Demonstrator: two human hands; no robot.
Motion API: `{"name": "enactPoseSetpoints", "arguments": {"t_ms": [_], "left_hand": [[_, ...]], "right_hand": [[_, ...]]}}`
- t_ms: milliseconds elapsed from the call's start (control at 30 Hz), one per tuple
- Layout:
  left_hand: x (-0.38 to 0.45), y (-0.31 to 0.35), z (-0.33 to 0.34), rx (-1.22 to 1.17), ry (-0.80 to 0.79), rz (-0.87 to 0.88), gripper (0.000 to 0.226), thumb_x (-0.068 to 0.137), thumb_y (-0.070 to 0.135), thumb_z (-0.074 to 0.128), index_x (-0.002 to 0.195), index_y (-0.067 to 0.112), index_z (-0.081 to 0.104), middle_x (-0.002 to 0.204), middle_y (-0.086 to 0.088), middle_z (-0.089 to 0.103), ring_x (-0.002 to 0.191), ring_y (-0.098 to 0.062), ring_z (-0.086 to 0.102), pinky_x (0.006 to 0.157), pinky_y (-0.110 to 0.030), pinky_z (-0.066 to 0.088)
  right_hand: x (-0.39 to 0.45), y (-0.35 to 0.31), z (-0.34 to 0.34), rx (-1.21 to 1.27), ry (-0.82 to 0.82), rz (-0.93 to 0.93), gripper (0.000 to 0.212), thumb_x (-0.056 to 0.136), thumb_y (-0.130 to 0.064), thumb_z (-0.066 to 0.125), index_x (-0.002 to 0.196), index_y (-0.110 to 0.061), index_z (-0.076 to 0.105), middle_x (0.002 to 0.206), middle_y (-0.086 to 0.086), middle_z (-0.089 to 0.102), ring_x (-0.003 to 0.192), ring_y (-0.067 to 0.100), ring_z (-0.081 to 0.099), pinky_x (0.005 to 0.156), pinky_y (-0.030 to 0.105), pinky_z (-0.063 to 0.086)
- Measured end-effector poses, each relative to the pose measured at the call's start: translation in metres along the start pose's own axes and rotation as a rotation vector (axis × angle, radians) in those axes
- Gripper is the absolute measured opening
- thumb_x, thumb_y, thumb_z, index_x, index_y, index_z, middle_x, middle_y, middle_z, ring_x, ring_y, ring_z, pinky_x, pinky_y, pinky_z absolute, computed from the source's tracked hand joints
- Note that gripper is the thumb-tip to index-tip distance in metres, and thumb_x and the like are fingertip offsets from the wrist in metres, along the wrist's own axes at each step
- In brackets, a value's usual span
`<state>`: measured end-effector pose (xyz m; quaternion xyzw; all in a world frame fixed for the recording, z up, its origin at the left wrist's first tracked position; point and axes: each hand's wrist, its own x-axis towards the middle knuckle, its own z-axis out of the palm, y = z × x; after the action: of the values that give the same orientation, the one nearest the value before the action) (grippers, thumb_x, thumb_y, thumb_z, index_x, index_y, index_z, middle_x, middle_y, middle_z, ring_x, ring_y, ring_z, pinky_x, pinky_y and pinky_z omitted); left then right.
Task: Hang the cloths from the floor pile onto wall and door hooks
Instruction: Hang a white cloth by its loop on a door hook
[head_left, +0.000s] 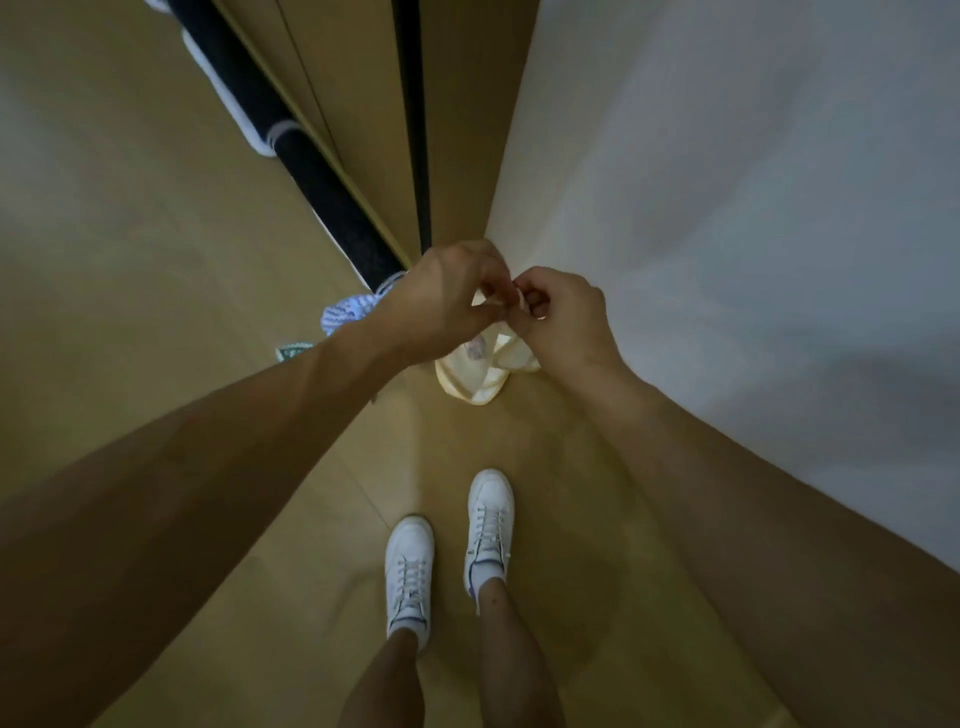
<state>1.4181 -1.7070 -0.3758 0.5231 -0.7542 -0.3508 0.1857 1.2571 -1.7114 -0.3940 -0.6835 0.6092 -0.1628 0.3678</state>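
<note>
Both hands meet in front of me at the corner where the wooden door frame meets the white wall. My left hand (447, 301) and my right hand (561, 317) each pinch the top edge of a cream-yellow cloth (478, 374), which hangs down below them above the floor. A blue-and-white patterned cloth (345, 312) lies on the floor just left of my left wrist, with a green-and-white cloth (293, 352) beside it. No hook is visible; my fingers hide the spot where the cloth's top edge is.
A white wall (753, 208) fills the right side. The wooden door frame (462, 130) with a dark gap runs up the middle, and a black strip (311, 171) lies along its left. My two white shoes (449, 551) stand on the wooden floor (130, 260).
</note>
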Motion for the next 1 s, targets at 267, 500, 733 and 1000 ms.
{"name": "enactPoseSetpoints", "arguments": {"t_ms": [267, 500, 733, 1000], "left_hand": [[-0.026, 0.126, -0.123, -0.024, 0.148, -0.002, 0.024, 0.083, 0.006, 0.066, 0.106, 0.014, 0.062, 0.087, 0.005, 0.065, 0.076, -0.005, 0.060, 0.066, -0.007, 0.043], [-0.040, 0.243, -0.210, 0.073, 0.186, 0.098, 0.011, 0.093, 0.027, 0.060, 0.102, 0.020, 0.062, 0.086, 0.010, 0.058, 0.077, -0.005, 0.055, 0.060, -0.011, 0.039], [-0.059, 0.352, -0.262, 0.297, 0.181, 0.249, 0.016, 0.098, 0.030, 0.051, 0.094, 0.018, 0.061, 0.079, 0.007, 0.057, 0.068, -0.009, 0.052, 0.059, -0.027, 0.044], [-0.093, 0.457, -0.269, 0.574, 0.292, 0.482, 0.019, 0.098, 0.042, 0.047, 0.093, 0.025, 0.055, 0.076, 0.006, 0.056, 0.072, -0.017, 0.050, 0.060, -0.033, 0.038]], "right_hand": [[-0.057, -0.131, -0.134, -0.023, 0.069, -0.117, 0.009, 0.085, -0.022, 0.068, 0.091, -0.020, 0.075, 0.080, -0.006, 0.071, 0.074, 0.006, 0.064, 0.075, 0.028, 0.053], [-0.113, -0.228, -0.235, -0.128, 0.250, -0.246, 0.010, 0.089, -0.025, 0.064, 0.086, -0.021, 0.073, 0.070, -0.009, 0.066, 0.063, 0.003, 0.057, 0.059, 0.012, 0.040], [-0.179, -0.284, -0.319, -0.194, 0.404, -0.242, 0.015, 0.091, -0.030, 0.060, 0.080, -0.024, 0.069, 0.070, -0.012, 0.064, 0.067, 0.004, 0.058, 0.062, 0.022, 0.046], [-0.286, -0.298, -0.398, -0.293, 0.513, -0.251, 0.013, 0.089, -0.025, 0.060, 0.089, -0.026, 0.074, 0.076, -0.011, 0.068, 0.072, 0.005, 0.060, 0.066, 0.025, 0.048]]}}
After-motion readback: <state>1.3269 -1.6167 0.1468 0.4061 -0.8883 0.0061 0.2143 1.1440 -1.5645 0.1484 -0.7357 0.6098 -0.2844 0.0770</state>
